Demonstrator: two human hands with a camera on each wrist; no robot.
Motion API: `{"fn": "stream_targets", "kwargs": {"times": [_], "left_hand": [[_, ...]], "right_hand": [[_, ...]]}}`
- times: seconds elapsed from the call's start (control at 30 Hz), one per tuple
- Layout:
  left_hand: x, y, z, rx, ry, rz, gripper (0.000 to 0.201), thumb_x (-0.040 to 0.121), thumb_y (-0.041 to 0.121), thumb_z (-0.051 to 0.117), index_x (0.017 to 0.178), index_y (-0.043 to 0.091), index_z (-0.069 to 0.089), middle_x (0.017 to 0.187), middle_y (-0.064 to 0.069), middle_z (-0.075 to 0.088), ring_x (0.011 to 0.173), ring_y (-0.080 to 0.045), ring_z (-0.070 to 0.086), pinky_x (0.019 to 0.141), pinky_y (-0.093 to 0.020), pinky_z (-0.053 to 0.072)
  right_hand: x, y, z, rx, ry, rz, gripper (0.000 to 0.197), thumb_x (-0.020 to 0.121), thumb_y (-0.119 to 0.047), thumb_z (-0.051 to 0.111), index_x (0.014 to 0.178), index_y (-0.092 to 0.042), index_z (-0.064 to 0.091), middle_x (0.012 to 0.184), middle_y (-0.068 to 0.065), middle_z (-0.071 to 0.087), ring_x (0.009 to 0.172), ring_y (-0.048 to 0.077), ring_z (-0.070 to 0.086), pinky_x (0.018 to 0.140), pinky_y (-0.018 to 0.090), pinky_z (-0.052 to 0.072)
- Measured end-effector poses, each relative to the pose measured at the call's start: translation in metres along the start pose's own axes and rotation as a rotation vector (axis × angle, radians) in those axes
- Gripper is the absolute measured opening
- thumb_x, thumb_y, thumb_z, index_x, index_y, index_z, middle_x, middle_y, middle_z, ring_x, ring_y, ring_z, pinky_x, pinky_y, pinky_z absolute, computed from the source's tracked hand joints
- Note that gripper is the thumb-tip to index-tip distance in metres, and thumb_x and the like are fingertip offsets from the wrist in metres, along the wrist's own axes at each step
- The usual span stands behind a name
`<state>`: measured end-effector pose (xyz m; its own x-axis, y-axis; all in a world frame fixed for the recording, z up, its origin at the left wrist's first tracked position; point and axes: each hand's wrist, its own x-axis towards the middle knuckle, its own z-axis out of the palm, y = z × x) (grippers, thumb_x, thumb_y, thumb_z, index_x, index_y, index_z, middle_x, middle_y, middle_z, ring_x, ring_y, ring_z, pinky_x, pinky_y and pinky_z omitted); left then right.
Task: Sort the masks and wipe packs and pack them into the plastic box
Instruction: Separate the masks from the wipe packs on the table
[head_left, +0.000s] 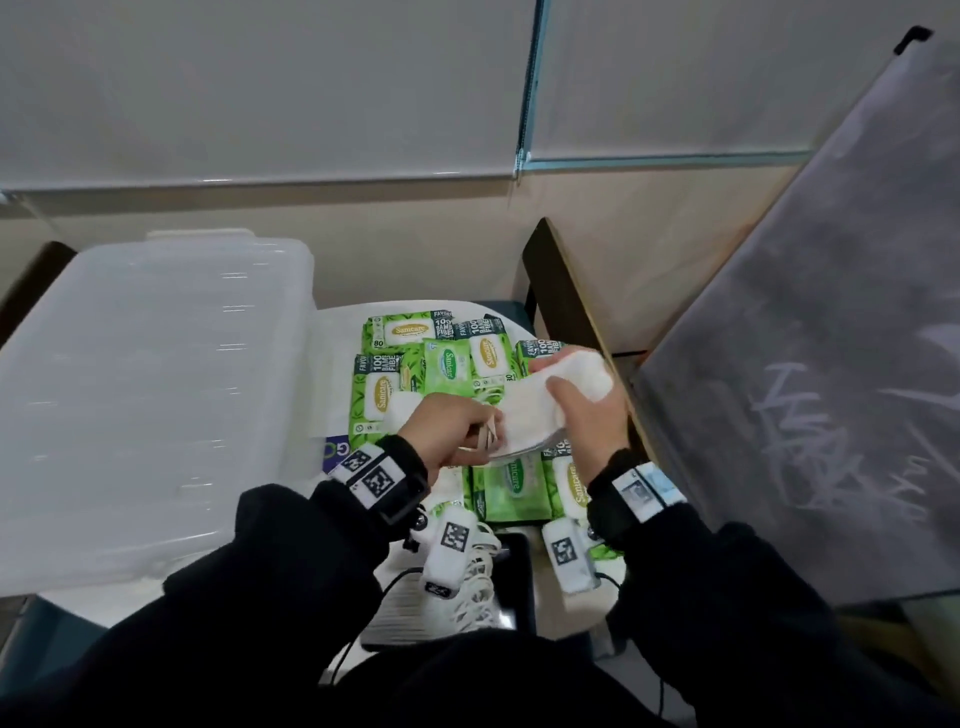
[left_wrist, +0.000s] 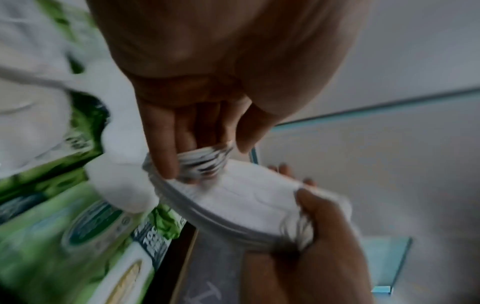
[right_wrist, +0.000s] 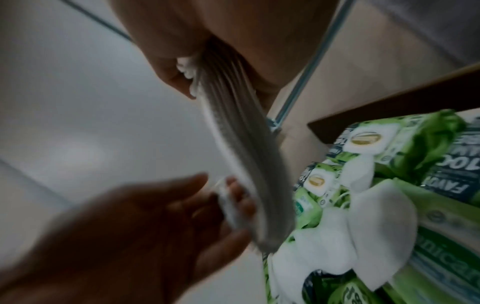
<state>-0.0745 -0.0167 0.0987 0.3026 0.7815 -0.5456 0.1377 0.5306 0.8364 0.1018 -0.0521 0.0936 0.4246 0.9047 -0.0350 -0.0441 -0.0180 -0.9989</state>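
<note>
Above the small white table (head_left: 524, 616), both hands meet over a spread of green wipe packs (head_left: 387, 392). The left hand (head_left: 452, 434) reaches in from the left with its back up, and its fingers (left_wrist: 166, 148) and thumb pinch the near end of a stack of white masks (head_left: 540, 410). The right hand (head_left: 589, 418) grips the far end of the same stack, thumb on top and fingers curled underneath, so the stack hangs slightly bowed between the two hands, clear of the packs below. Both wrists wear dark bands with black-and-white square code tags, and the sleeves are black.

On the wipe packs the word "Sanicare" reads in an oval label; some packs also show "100", "FAVORI" cut short, and "80" in a corner. Several loose white masks (right_wrist: 381, 222) lie on top of the packs in the right wrist view.

A clear plastic box (head_left: 140, 395) with its lid on stands on the left, just beside the packs. A grey board (head_left: 831, 364) with pale scrawled marks leans at the right; its writing cannot be read. Both wrist views are blurred, so the count of masks in the stack is unclear. The packs nearest the person are partly hidden by the hands and wrist gear.
</note>
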Motion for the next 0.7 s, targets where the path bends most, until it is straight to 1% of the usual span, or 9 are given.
{"fn": "stream_targets", "kwargs": {"times": [0.07,0.1,0.17,0.27,0.37,0.43,0.5,0.6,0.7], "left_hand": [[0.004,0.005,0.010,0.448,-0.012,0.189,0.013,0.080,0.009,0.062,0.069,0.002,0.060,0.076,-0.027,0.061,0.063,-0.027,0.058,0.065,-0.040,0.053],[0.005,0.006,0.015,0.726,-0.019,0.269,0.013,0.078,0.010,0.058,0.067,0.003,0.057,0.075,-0.026,0.060,0.066,-0.030,0.057,0.063,-0.040,0.049],[0.004,0.004,0.021,1.180,0.033,0.367,0.014,0.081,0.008,0.054,0.067,0.008,0.056,0.069,-0.015,0.060,0.070,-0.033,0.057,0.057,-0.037,0.041],[-0.001,0.009,0.020,1.428,0.033,0.491,0.021,0.088,0.020,0.057,0.067,0.017,0.060,0.069,-0.001,0.063,0.071,-0.027,0.059,0.057,-0.033,0.042],[-0.005,0.016,0.010,1.278,-0.020,0.454,0.010,0.083,0.038,0.073,0.077,0.030,0.076,0.077,0.012,0.070,0.076,-0.009,0.063,0.069,-0.032,0.053],[-0.004,0.015,0.004,1.158,0.007,0.397,0.017,0.073,0.043,0.084,0.079,0.030,0.074,0.082,0.014,0.068,0.077,-0.004,0.060,0.070,-0.032,0.052],[-0.003,0.010,-0.001,0.988,0.020,0.287,0.040,0.065,0.041,0.094,0.088,0.027,0.065,0.090,0.012,0.064,0.078,-0.007,0.059,0.066,-0.030,0.047],[-0.005,-0.002,-0.007,0.582,-0.128,0.050,0.061,0.064,0.024,0.097,0.114,0.023,0.061,0.108,0.000,0.071,0.086,-0.015,0.066,0.072,-0.031,0.052],[-0.010,-0.018,-0.007,0.384,-0.243,0.005,0.064,0.068,0.011,0.089,0.126,0.020,0.064,0.110,-0.013,0.076,0.099,-0.031,0.071,0.083,-0.042,0.052]], "right_hand": [[-0.004,0.002,0.004,-0.008,-0.052,-0.041,0.029,0.083,0.014,0.056,0.106,0.001,0.067,0.105,0.001,0.077,0.107,0.018,0.070,0.095,0.036,0.055],[-0.005,0.003,0.005,0.022,-0.052,-0.037,0.029,0.084,0.015,0.055,0.108,0.004,0.066,0.105,0.001,0.077,0.106,0.018,0.070,0.095,0.037,0.054],[-0.002,0.006,0.004,0.146,-0.021,0.054,0.023,0.087,0.012,0.054,0.106,0.006,0.065,0.110,0.012,0.076,0.104,0.025,0.070,0.094,0.043,0.055],[0.007,0.014,-0.006,0.457,0.005,0.306,0.021,0.093,0.009,0.051,0.099,-0.004,0.066,0.111,0.024,0.072,0.101,0.032,0.069,0.096,0.048,0.053],[0.011,0.019,-0.018,0.592,-0.104,0.467,0.021,0.098,0.001,0.051,0.101,-0.010,0.069,0.116,0.022,0.072,0.107,0.031,0.070,0.103,0.050,0.052],[0.010,0.018,-0.024,0.600,-0.230,0.526,0.034,0.101,-0.005,0.050,0.086,-0.014,0.079,0.110,0.018,0.075,0.103,0.027,0.072,0.104,0.047,0.050],[0.009,0.014,-0.026,0.610,-0.320,0.555,0.041,0.101,-0.007,0.048,0.078,-0.016,0.082,0.103,0.014,0.077,0.099,0.025,0.073,0.104,0.046,0.049],[0.008,0.014,-0.025,0.661,-0.401,0.576,0.020,0.099,-0.004,0.050,0.100,-0.012,0.068,0.115,0.018,0.073,0.107,0.029,0.072,0.103,0.049,0.051],[0.005,0.021,-0.021,0.606,-0.476,0.544,0.018,0.096,-0.001,0.054,0.110,-0.009,0.064,0.122,0.022,0.070,0.116,0.032,0.069,0.100,0.048,0.054]]}}
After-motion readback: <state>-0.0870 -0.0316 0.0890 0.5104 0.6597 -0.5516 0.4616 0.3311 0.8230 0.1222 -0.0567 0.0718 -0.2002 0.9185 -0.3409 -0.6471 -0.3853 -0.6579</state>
